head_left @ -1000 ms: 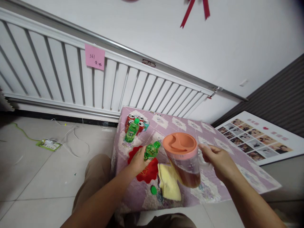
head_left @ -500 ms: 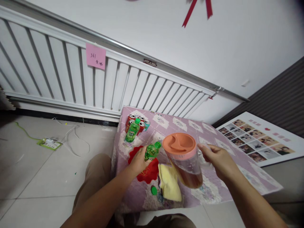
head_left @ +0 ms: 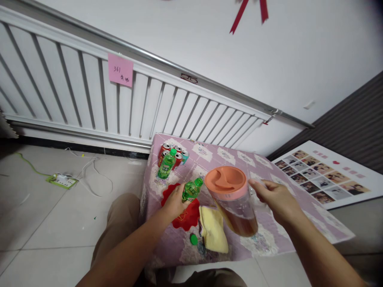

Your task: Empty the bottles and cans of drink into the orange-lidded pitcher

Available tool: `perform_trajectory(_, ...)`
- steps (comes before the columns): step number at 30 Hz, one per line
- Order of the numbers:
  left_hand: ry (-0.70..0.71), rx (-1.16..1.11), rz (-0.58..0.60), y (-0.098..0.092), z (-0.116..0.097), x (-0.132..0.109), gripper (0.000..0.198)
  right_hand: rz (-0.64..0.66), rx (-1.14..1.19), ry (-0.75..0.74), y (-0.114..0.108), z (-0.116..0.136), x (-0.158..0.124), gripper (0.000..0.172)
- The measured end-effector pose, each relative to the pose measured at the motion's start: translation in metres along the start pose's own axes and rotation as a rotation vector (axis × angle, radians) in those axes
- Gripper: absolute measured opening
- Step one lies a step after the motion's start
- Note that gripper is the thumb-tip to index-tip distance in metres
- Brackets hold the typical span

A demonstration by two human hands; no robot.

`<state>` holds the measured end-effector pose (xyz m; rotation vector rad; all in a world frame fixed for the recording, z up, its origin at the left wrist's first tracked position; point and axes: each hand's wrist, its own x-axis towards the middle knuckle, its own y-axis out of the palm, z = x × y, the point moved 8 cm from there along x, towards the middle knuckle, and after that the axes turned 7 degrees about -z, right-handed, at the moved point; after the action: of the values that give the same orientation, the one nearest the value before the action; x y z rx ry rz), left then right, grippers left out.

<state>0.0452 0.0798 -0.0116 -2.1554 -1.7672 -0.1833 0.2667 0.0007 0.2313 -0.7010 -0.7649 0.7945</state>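
Observation:
My left hand (head_left: 176, 203) is wrapped round a green plastic bottle (head_left: 191, 190) without its cap, tilted to the right above a red scalloped mat (head_left: 187, 221). With my right hand (head_left: 273, 199) I grip the handle of a clear pitcher (head_left: 236, 207) with an orange lid (head_left: 226, 180). Brown liquid fills its lower part, and the pitcher leans toward the bottle. The bottle's mouth is close to the lid's left edge; I cannot tell whether they touch. Below them lie a folded yellow cloth (head_left: 214, 231) and a green cap (head_left: 193, 239).
A capped green bottle (head_left: 166, 165) stands in front of several drink cans (head_left: 178, 157) at the far left of the cloth-covered table (head_left: 206, 155). A white radiator (head_left: 134, 103) runs behind it. A photo board (head_left: 326, 175) leans at right. A power strip (head_left: 61, 181) lies on the floor.
The pitcher's base has swung slightly to the right, and the liquid inside has shifted a little. Both hands keep their holds, and the bottle stays nearly still.

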Motion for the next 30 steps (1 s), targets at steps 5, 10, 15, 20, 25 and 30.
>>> perform_trajectory(5,-0.025,0.028,0.021,0.001,0.001,0.0,0.071,0.02,-0.022,0.007,0.001,0.001,0.0,0.052)
perform_trajectory(10,-0.016,0.011,0.016,0.001,0.003,-0.001,0.07,0.016,-0.012,0.005,-0.001,0.007,-0.001,0.052)
perform_trajectory(15,-0.017,-0.003,0.005,0.003,0.007,-0.001,0.07,0.022,-0.007,0.009,-0.002,0.012,-0.002,0.05)
perform_trajectory(20,-0.023,-0.011,0.013,0.004,0.009,0.0,0.07,0.016,0.025,0.004,-0.001,0.011,0.0,0.05)
perform_trajectory(25,-0.007,-0.028,0.013,0.003,0.007,0.0,0.071,0.008,0.026,-0.002,-0.001,0.015,0.0,0.052)
perform_trajectory(30,-0.019,0.006,0.014,0.003,0.008,-0.001,0.071,0.021,0.026,0.027,-0.003,0.023,-0.002,0.055)
